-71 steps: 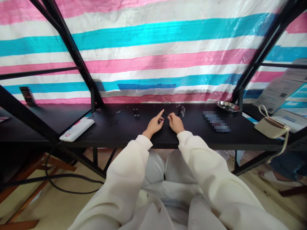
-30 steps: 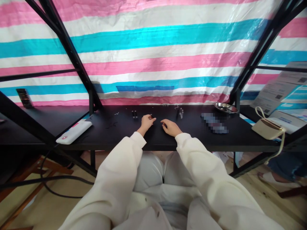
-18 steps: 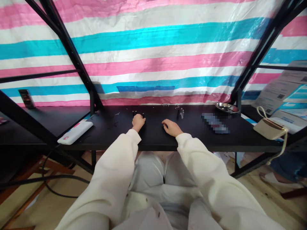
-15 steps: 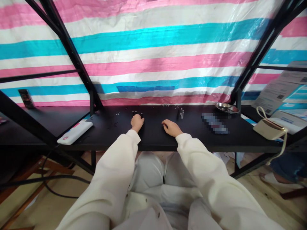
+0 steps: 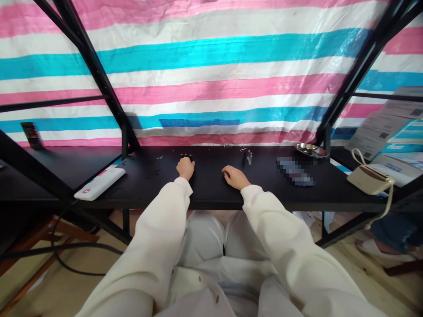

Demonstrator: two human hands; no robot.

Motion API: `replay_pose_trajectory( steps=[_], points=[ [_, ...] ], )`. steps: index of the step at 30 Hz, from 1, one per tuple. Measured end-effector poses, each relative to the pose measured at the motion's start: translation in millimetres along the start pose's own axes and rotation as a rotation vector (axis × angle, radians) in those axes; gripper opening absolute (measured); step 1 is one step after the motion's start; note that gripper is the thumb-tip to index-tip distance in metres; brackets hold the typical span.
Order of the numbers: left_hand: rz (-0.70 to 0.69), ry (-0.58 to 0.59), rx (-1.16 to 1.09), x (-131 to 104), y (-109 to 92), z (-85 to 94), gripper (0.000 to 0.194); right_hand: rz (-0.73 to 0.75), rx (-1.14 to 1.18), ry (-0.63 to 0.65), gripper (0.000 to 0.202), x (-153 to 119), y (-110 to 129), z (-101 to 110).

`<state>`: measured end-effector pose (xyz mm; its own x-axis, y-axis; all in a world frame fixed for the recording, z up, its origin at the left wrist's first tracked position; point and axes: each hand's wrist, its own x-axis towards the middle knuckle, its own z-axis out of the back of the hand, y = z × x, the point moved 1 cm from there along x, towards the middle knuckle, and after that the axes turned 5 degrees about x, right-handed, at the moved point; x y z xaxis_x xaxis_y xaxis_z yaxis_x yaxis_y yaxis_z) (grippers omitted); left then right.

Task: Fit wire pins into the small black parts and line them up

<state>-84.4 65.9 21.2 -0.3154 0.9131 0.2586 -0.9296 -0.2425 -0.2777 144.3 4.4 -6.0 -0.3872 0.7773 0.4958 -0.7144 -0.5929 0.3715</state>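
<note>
My left hand [image 5: 185, 169] is on the black tabletop with its fingers curled down around a small group of black cylinders [image 5: 186, 155]. Only the pale-tipped ends of these stick out past my knuckles; what my fingertips touch is hidden. To the right, my right hand [image 5: 235, 177] rests on the table with its fingers bent and close together, and nothing shows in it. Beyond it stands another small cluster of clear and black cylinders [image 5: 247, 157], apart from my fingers.
A round metal dish [image 5: 311, 150], a blurred-out flat item [image 5: 295, 171] and a beige pouch [image 5: 370, 178] lie on the right. A white power bank-like case [image 5: 99, 183] lies on the left. Small white coils [image 5: 227, 145] are at the back edge. Black metal posts [image 5: 114, 94] frame the table.
My left hand has shifted very slightly over the black cylinders, covering more of the right one. My right hand stays in place; the whole view has moved a little.
</note>
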Motion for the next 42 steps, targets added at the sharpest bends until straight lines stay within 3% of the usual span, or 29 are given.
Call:
replay_pose_trajectory(
  steps=[16,21,26,30,33,38,42],
  points=[
    [-0.024,-0.035,0.089,3.0,-2.2,-1.9,0.034,-0.078,-0.028,-0.018,0.022,-2.3,2.6,4.5],
    [-0.018,-0.027,0.089,3.9,-2.7,-0.9,0.035,-0.275,-0.057,-0.095,0.018,-4.8,0.3,13.0],
    [-0.072,-0.022,0.155,1.2,-0.7,2.0,0.037,-0.597,-0.104,-0.254,0.022,-9.2,-12.5,26.1],
    [-0.243,-0.018,0.255,-6.8,-4.5,3.4,0.034,-0.824,-0.147,-0.302,0.023,-13.7,-26.7,31.4],
    [-0.452,0.001,0.281,-17.7,-17.7,2.7,0.037,-0.894,-0.205,-0.289,0.024,-15.4,-32.1,30.9],
    [-0.921,0.039,0.149,-45.0,-60.9,-1.5,0.031,-0.872,-0.277,-0.266,0.029,-15.6,-30.0,28.0],
    [-1.051,0.005,0.039,-64.5,-99.8,-7.8,0.042,-0.849,-0.286,-0.234,0.033,-16.2,-27.5,26.1]
  ],
)
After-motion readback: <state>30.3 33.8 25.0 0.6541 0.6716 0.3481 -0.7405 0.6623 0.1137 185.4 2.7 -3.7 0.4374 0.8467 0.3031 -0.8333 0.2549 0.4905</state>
